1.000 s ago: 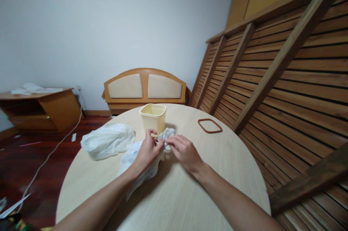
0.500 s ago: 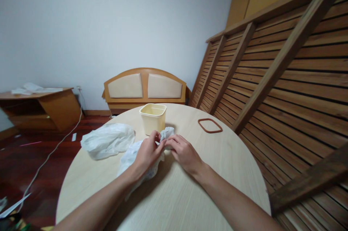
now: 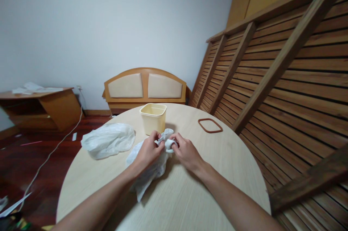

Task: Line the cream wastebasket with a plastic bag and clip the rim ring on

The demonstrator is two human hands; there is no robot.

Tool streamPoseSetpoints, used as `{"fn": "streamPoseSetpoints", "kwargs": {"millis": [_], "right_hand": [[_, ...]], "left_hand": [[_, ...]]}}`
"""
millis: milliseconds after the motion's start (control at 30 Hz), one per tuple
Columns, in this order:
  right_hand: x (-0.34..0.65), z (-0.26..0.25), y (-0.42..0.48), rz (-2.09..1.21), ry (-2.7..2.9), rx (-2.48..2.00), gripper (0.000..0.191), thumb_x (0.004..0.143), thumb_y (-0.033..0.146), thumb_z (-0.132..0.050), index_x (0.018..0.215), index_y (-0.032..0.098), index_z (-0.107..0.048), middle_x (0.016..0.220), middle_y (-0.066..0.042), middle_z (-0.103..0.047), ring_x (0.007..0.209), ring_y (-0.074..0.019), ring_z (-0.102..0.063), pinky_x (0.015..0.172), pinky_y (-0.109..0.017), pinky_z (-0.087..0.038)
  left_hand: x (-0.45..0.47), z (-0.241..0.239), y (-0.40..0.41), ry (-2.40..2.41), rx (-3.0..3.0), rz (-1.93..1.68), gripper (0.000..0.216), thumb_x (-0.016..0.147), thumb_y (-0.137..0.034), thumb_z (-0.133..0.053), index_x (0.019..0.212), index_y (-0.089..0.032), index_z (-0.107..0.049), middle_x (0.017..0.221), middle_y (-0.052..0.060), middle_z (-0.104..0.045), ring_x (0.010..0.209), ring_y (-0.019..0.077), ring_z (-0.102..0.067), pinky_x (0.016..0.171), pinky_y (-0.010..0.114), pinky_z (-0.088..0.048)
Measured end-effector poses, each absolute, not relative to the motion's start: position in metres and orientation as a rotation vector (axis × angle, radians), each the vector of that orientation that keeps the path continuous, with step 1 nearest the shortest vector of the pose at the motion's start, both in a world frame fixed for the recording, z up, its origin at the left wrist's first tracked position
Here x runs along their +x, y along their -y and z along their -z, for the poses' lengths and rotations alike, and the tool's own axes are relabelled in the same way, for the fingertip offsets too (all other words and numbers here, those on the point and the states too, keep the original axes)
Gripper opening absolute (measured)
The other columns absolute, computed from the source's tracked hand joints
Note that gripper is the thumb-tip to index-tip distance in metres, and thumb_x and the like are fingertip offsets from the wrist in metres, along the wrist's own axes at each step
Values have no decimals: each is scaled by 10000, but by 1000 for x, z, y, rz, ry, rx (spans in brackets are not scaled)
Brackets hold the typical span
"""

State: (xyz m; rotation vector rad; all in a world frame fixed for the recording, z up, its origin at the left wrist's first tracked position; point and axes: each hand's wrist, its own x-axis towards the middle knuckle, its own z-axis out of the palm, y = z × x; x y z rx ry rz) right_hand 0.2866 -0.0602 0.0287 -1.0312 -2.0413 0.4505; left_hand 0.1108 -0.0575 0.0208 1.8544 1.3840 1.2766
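A white plastic bag (image 3: 152,171) is gathered between my two hands over the middle of the round table. My left hand (image 3: 149,149) pinches its bunched part, and the rest of the bag hangs below that wrist onto the tabletop. On the other side, my right hand (image 3: 186,151) has its fingers closed on a folded, looped end of the same bag. Just beyond the hands stands a pale yellow square bin (image 3: 153,120), upright with its mouth up. Another crumpled white plastic bag (image 3: 108,140) lies left of the bin.
A brown square ring frame (image 3: 210,126) lies flat at the right of the round table (image 3: 217,173). Wooden slatted panels (image 3: 299,89) lean close on the right. A headboard (image 3: 145,86) stands behind; a low cabinet (image 3: 54,109) and a cable (image 3: 51,153) are at left.
My right fingers have shifted slightly and now hold a looped fold of the bag. The bag's lower part has swung right and hangs more bunched. Bin and ring frame stay put.
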Motion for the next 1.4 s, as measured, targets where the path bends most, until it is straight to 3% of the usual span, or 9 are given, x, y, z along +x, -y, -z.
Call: {"fn": "streamPoseSetpoints", "kwargs": {"millis": [233, 433, 600, 767, 967, 1067, 1200, 1400], "right_hand": [[290, -32, 62, -470, 2085, -919, 199, 817, 95, -611, 958, 228, -567, 914, -7, -694, 832, -183, -671, 772, -292, -500], [293, -31, 58, -440, 2033, -948, 173, 809, 130, -618, 950, 229, -598, 899, -12, -711, 842, -185, -683, 785, -305, -510], [293, -28, 54, -457, 1932, -983, 197, 764, 135, -626, 940, 221, -600, 838, 4, -699, 766, -171, -672, 736, -291, -505], [294, -29, 54, -510, 1917, -977, 204, 765, 154, -660, 962, 206, -641, 877, -9, -717, 800, -173, -678, 773, -301, -510], [288, -32, 58, -417, 1883, -957, 233, 751, 106, -656, 964, 198, -681, 943, -34, -700, 865, -181, -658, 823, -330, -528], [286, -30, 56, -555, 1806, -949, 259, 763, 108, -647, 998, 201, -704, 993, -46, -718, 867, -175, -685, 831, -333, -560], [285, -26, 52, -736, 1697, -915, 147, 793, 204, -671, 910, 193, -759, 1008, -83, -740, 938, -221, -706, 860, -374, -573], [282, -22, 48, -1010, 1603, -872, 171, 810, 303, -671, 900, 181, -750, 946, -83, -781, 904, -250, -735, 882, -407, -565]], "left_hand": [[110, -17, 57, -1350, 1866, -1248, 123, 838, -307, -577, 883, -196, -546, 791, 7, -652, 596, 140, -576, 548, 235, -399], [116, -32, 70, -1248, 1914, -1184, 210, 862, -266, -546, 950, -179, -716, 903, 77, -750, 792, 214, -665, 695, 281, -477], [118, -34, 75, -1184, 2069, -1126, 263, 806, -231, -616, 1048, -195, -711, 983, 76, -748, 845, 218, -659, 791, 304, -488], [117, -24, 68, -1228, 2030, -1147, 207, 823, -228, -598, 973, -180, -731, 909, 85, -752, 766, 208, -662, 708, 291, -500], [118, -21, 66, -1252, 1928, -1238, 225, 805, -149, -545, 947, -181, -717, 951, 95, -752, 836, 224, -680, 780, 331, -518], [118, -23, 66, -1206, 1873, -1293, 222, 801, -159, -544, 977, -185, -676, 938, 79, -744, 818, 201, -673, 752, 307, -515], [120, -24, 66, -1176, 1783, -1351, 184, 770, -182, -562, 949, -191, -603, 910, 47, -719, 803, 173, -656, 703, 268, -505], [120, -24, 63, -1218, 1748, -1320, 185, 758, -187, -554, 922, -181, -640, 902, 60, -709, 807, 184, -648, 700, 276, -501]]}}
